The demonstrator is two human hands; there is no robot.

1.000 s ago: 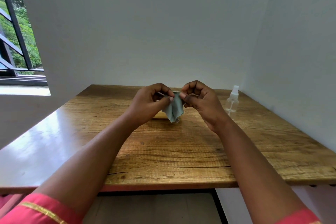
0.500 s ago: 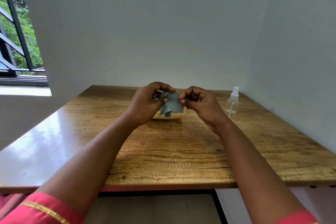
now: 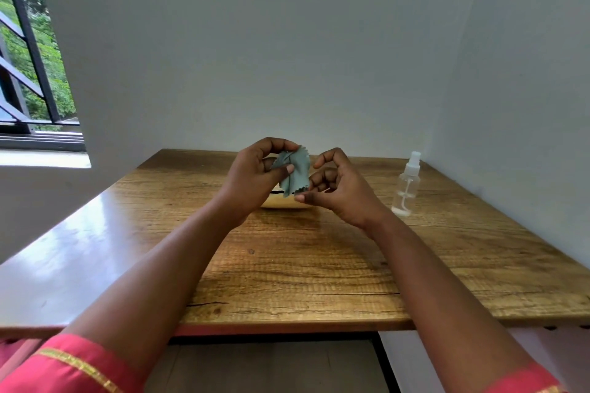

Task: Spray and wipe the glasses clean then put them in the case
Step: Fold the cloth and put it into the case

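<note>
Above the middle of the wooden table (image 3: 287,271) my two hands hold a small grey-green wiping cloth (image 3: 297,171) with a zigzag edge. My left hand (image 3: 252,179) pinches its upper left part between thumb and fingers. My right hand (image 3: 340,193) pinches the cloth's lower corner with the thumb, its other fingers curled. Whether the glasses are inside the cloth or the hands I cannot tell. A pale yellow case (image 3: 281,202) lies on the table right behind the hands, mostly hidden by them.
A clear spray bottle (image 3: 405,190) with a white nozzle stands at the right, near the side wall. White walls close off the table at the back and right. A barred window is at the far left.
The cloth has been turned and spread between the hands. My right hand has dropped from the cloth's upper edge to its lower corner. Both hands sit slightly higher over the case.
</note>
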